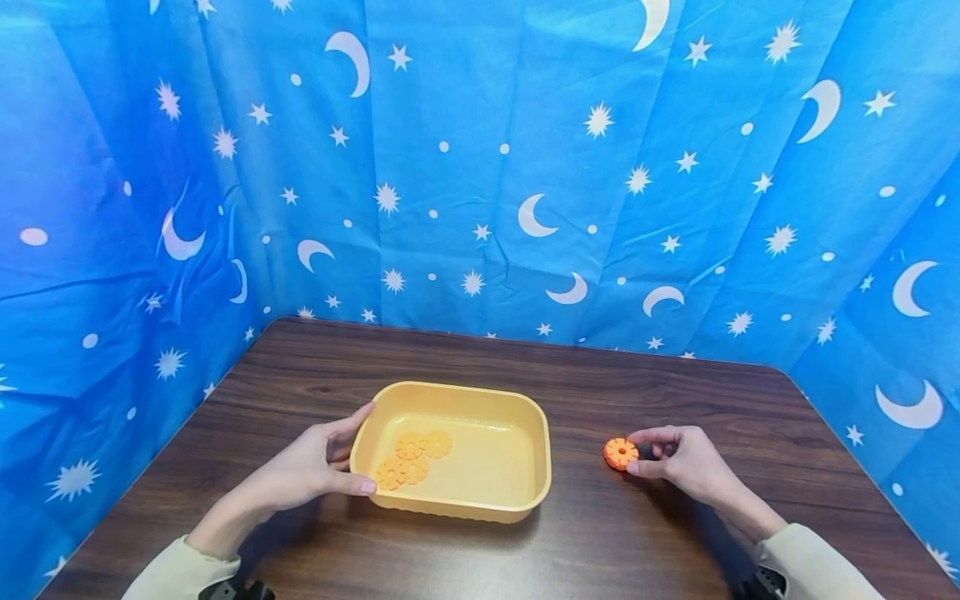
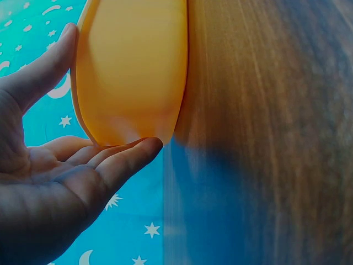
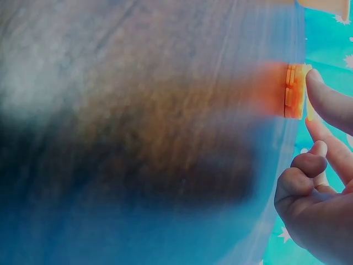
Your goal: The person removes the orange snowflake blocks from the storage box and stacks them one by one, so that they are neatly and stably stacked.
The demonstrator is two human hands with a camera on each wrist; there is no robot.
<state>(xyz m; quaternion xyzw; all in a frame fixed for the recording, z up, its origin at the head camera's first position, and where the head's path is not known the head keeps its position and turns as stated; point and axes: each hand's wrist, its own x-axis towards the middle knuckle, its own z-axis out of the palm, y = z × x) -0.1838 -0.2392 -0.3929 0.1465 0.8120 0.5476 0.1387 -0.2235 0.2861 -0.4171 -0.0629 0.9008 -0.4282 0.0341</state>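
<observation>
A yellow tray-like bin (image 1: pixel 495 505) sits on the table, and several yellow-orange notched plastic discs (image 1: pixel 411 472) lie at the left of its floor. My left hand (image 1: pixel 300 467) holds the bin's left end, thumb at the near corner and fingers along the outer wall. In the left wrist view those fingers lie against the bin's side (image 2: pixel 132 72). To the right of the bin is a small stack of orange notched discs (image 1: pixel 618 454). My right hand (image 1: pixel 693 462) pinches at the stack's top with thumb and forefinger; a thin yellowish disc edge (image 3: pixel 309 105) shows there.
The dark wood-grain table (image 1: pixel 600 550) carries the bin and the stack, with bare wood between them. Behind and at both sides hangs a blue cloth (image 1: pixel 480 167) with white moons and stars, meeting the table's far edge.
</observation>
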